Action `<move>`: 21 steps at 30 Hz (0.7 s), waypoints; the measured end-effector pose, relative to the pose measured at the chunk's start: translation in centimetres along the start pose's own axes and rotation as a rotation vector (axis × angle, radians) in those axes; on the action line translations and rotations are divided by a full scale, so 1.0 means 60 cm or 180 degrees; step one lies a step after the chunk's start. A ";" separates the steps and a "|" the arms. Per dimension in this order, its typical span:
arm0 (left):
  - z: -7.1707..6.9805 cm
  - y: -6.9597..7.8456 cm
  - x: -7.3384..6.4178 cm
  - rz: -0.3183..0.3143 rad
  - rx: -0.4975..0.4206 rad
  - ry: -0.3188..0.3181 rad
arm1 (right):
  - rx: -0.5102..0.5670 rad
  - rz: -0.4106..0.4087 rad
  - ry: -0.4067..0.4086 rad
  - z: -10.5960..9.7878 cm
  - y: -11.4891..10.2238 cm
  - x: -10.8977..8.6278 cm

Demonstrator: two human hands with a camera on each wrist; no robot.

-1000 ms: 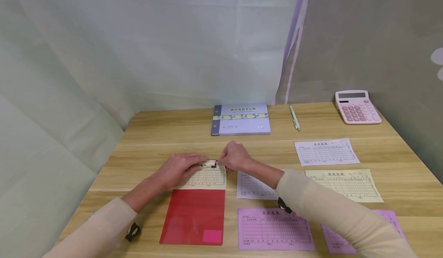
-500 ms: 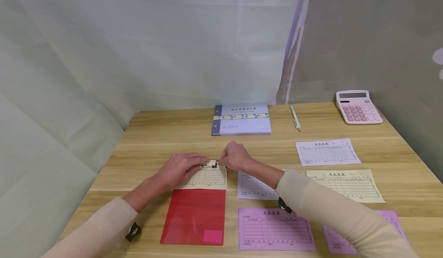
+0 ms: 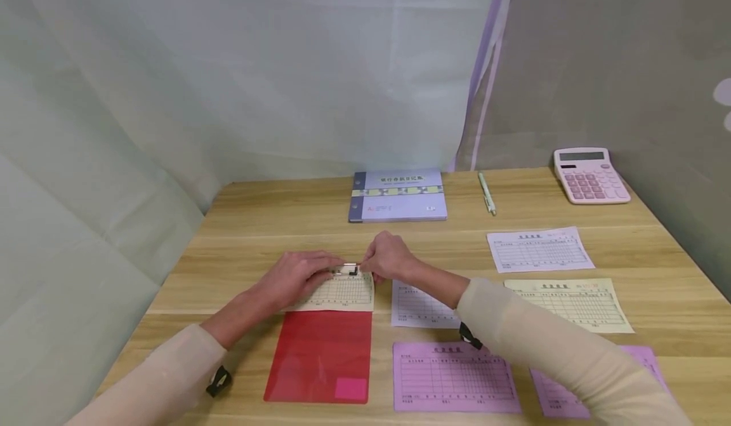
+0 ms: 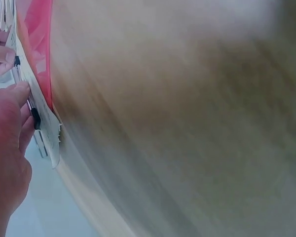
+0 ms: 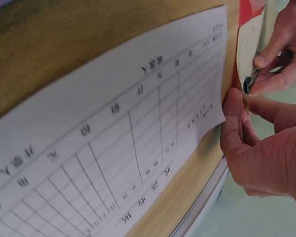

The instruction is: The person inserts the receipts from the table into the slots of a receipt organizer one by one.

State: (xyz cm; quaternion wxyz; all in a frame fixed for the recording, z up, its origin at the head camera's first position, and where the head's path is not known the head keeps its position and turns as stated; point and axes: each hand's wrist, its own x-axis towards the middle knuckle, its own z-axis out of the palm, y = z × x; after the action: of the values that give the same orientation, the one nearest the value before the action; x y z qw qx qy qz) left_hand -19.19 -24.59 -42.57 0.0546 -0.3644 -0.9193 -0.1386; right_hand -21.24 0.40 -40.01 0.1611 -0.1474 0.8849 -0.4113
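Note:
A red clipboard (image 3: 322, 356) lies in the middle front in the head view, with a pale yellow form (image 3: 337, 294) over its upper half. The silver clip (image 3: 345, 270) with black ends sits at its top edge. My left hand (image 3: 294, 277) pinches this clip between thumb and fingers, as the left wrist view also shows. My right hand (image 3: 391, 258) pinches the top right corner of the yellow form; in the right wrist view its thumb and index finger meet there. Whether the clipboard's edge is also in that pinch is hidden.
A white form (image 3: 425, 305) lies partly under my right forearm. Another white form (image 3: 539, 249), a yellow form (image 3: 568, 305) and purple forms (image 3: 457, 378) lie to the right. At the back are a ledger book (image 3: 398, 196), a pen (image 3: 487, 193) and a pink calculator (image 3: 591, 176).

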 end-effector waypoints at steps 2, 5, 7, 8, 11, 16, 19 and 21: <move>-0.002 -0.001 0.001 -0.0050 -0.0051 -0.0025 | 0.0028 -0.0001 -0.0046 -0.005 -0.001 -0.001; -0.006 -0.003 0.002 -0.0133 -0.0179 -0.0061 | -0.0004 -0.0014 -0.0070 -0.015 -0.003 -0.005; -0.007 -0.006 0.002 -0.0208 -0.0275 -0.0069 | -0.0025 -0.0014 -0.0066 -0.024 -0.004 -0.008; -0.009 -0.006 0.003 -0.0252 -0.0323 -0.0076 | -0.0054 -0.0023 -0.0053 -0.029 -0.003 -0.010; -0.013 -0.008 0.003 -0.0368 -0.0440 -0.0098 | -0.0178 -0.0063 0.0002 -0.048 0.000 -0.016; -0.020 -0.009 0.004 -0.0515 -0.0747 -0.0175 | -0.0380 -0.0194 0.0081 -0.096 0.007 -0.031; -0.024 -0.011 0.007 -0.0564 -0.1001 -0.0184 | -0.0428 -0.0272 0.0102 -0.129 0.016 -0.046; -0.027 -0.012 0.009 -0.0598 -0.1105 -0.0161 | -0.0460 -0.0359 0.0115 -0.149 0.026 -0.058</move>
State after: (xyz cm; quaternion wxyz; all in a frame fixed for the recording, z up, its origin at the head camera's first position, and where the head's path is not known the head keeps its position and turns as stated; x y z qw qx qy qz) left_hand -20.10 -25.23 -41.08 -0.0453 -0.2844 -0.9126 -0.2902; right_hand -21.91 8.81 -35.20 0.1107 -0.2008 0.9053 -0.3575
